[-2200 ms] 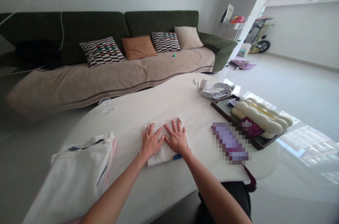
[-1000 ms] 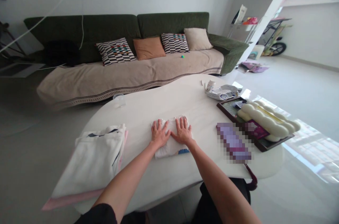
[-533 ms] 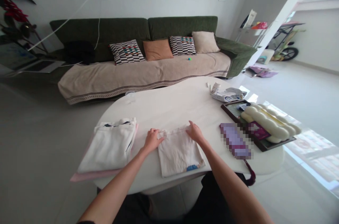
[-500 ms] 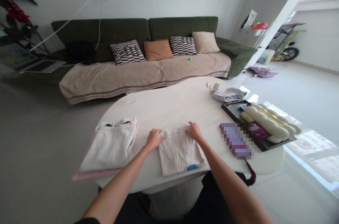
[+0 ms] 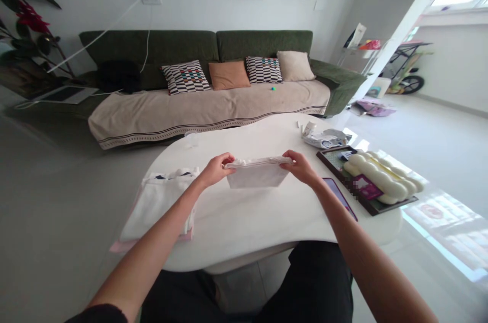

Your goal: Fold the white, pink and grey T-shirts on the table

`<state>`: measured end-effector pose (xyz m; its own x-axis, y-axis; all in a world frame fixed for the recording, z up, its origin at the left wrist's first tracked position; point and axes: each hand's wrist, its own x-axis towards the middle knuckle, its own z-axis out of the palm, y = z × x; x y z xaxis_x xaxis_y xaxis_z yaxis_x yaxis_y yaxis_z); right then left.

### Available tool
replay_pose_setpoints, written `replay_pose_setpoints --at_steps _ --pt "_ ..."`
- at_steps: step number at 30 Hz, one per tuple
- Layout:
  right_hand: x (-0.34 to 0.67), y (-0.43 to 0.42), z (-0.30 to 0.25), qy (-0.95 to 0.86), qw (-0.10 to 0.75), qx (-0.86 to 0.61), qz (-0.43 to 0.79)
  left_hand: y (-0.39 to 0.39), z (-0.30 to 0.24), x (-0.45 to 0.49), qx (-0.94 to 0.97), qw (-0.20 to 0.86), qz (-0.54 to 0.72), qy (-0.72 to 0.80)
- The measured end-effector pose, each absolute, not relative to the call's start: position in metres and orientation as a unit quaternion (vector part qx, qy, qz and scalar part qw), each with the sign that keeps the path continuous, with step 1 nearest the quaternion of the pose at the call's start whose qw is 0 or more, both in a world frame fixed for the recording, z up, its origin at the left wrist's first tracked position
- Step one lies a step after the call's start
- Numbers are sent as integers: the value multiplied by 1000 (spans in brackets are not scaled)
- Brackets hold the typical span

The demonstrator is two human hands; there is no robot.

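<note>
A folded white cloth (image 5: 257, 174) hangs in the air above the white table (image 5: 244, 216). My left hand (image 5: 215, 169) pinches its upper left corner and my right hand (image 5: 301, 165) pinches its upper right corner. Both hands are closed on the top edge, level with each other. A stack of folded white and pink clothes (image 5: 160, 203) lies on the table to the left, just under my left forearm.
A dark tray (image 5: 337, 166) with a lumpy cream cushion (image 5: 383, 175) sits at the table's right, a purple flat item (image 5: 339, 196) beside it. Crumpled paper (image 5: 324, 137) lies further back, and a clear cup (image 5: 191, 139) at the far edge. A green sofa (image 5: 213, 79) stands behind.
The cloth lay flat on the table under my palms; now both hands have gripped its far edge and lifted it off the table. The camera has pulled back.
</note>
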<state>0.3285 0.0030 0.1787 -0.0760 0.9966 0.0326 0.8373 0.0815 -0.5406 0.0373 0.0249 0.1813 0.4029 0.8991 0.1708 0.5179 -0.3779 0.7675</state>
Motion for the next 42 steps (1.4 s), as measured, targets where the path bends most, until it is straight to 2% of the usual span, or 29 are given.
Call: replay_pose_setpoints --at_steps 2,4,6,8,10,14,19,25,29,33,38,42 --pt "330 -17 185 -722 242 -629 156 9 192 38 805 263 319 426" --pt "330 -42 174 -744 246 -612 105 -14 183 41 832 218 288 422" --pt "329 -67 152 -768 181 -609 81 -40 160 43 860 216 219 407" --pt "328 -88 127 -771 97 -622 96 -62 132 42 880 263 136 371" --pt "323 -100 108 -754 63 -645 112 -78 107 40 875 320 92 350" --pt "278 -90 96 -706 78 -695 106 -88 84 37 806 368 181 428" --pt "182 -44 93 -649 93 -749 98 -96 83 38 692 373 324 526" --pt "129 -11 87 -673 85 -726 113 -122 84 13 644 365 355 571" --pt "144 -11 89 -780 54 -604 151 -124 90 -5 648 344 349 583" --pt "208 -34 93 -847 18 -497 187 -120 98 -11 665 322 343 580" --pt "285 -52 103 -802 21 -578 149 -113 82 0 710 291 331 549" --pt "262 -39 105 -754 75 -646 94 -89 53 23 758 207 320 530"
